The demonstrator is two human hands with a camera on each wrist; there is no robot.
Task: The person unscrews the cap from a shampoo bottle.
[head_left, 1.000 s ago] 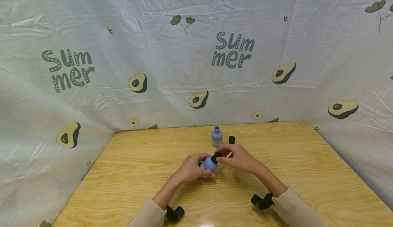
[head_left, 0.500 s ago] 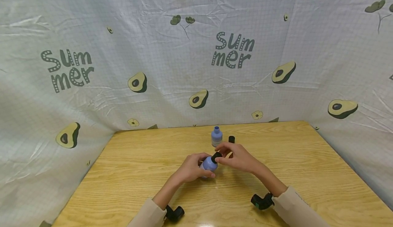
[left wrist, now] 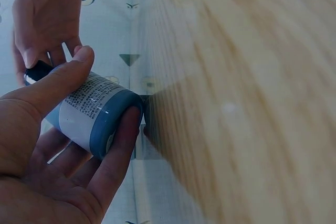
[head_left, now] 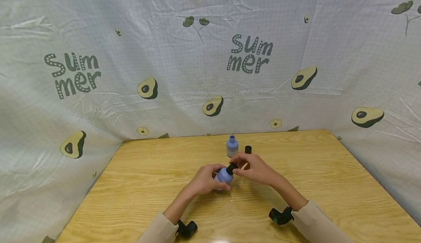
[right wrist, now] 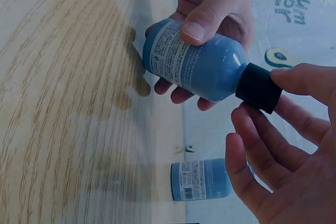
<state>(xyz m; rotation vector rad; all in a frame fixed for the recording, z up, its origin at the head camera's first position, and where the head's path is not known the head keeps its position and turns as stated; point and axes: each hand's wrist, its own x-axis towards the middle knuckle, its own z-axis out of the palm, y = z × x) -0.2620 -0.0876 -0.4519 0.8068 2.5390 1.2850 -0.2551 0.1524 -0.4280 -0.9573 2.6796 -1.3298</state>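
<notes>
Blue bottle (head_left: 225,175) sits in my left hand (head_left: 205,181), held just above the surface (head_left: 131,184) near its middle, tipped so its long axis runs from the base at about 8 o'clock to the neck at about 2 o'clock in the head view. My left fingers wrap under the body and the thumb presses over the printed label (right wrist: 168,51), so this hand is clenched round the bottle. In the left wrist view the bottle's flat base (left wrist: 113,124) faces the camera, with my thumb (left wrist: 58,80) laid along the top of it.

Black cap (head_left: 231,168) is on the neck at the 2 o'clock end, and my right hand (head_left: 254,168) lies directly beyond it along that same axis, so the right hand is the one at the cap. Its thumb and fingertips (right wrist: 294,80) pinch the cap from both sides, wrist bent inward, forearm coming in from about 4 o'clock. I cannot tell whether the cap is tight or loose on the thread.

At 12 o'clock from my hands, a little way off, a second blue bottle (head_left: 232,146) stands upright and uncapped, with a loose black cap (head_left: 248,149) just beside it at its 3 o'clock
</notes>
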